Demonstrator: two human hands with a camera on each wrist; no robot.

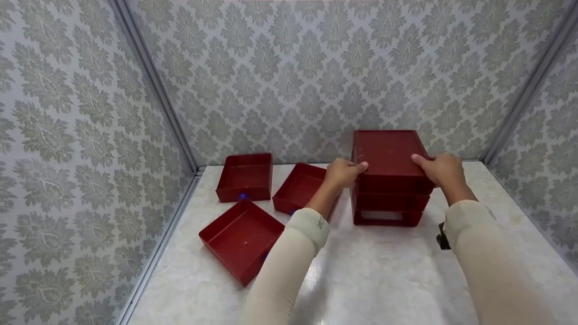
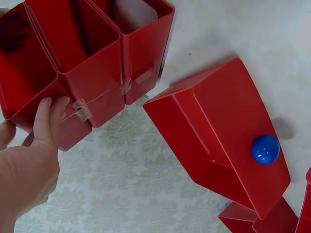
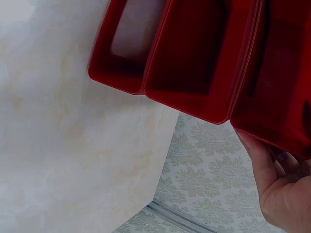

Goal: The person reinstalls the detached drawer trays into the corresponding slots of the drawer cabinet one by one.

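Both arms reach forward from the person, in pale sleeves (image 1: 289,262), and the two hands hold a red stack of boxes from its two sides. The stack (image 1: 390,153) stands upright on the right part of the worktop (image 1: 370,275), near the back wall (image 1: 289,67). It has three open slots in front, one over the other.

The left hand (image 1: 342,172) grips the top box on its left side — its thumb lies at the top edge and its fingers lie down the side. The right hand (image 1: 445,170) does the same on the other side, thumb on top and fingers tucked along the side. Each hand is parted just enough to fit round the edge.

Bits of clear tape (image 2: 82,110) show on the stack's side, by the left fingers. Three red drawers sit to the left: a back drawer (image 1: 246,176), a middle drawer (image 1: 298,189) and a front drawer (image 1: 244,239). The left arm passes over part of the middle one. Its knob (image 2: 266,149) is round and blue. A small black thing (image 1: 443,238) lies beside the right sleeve.
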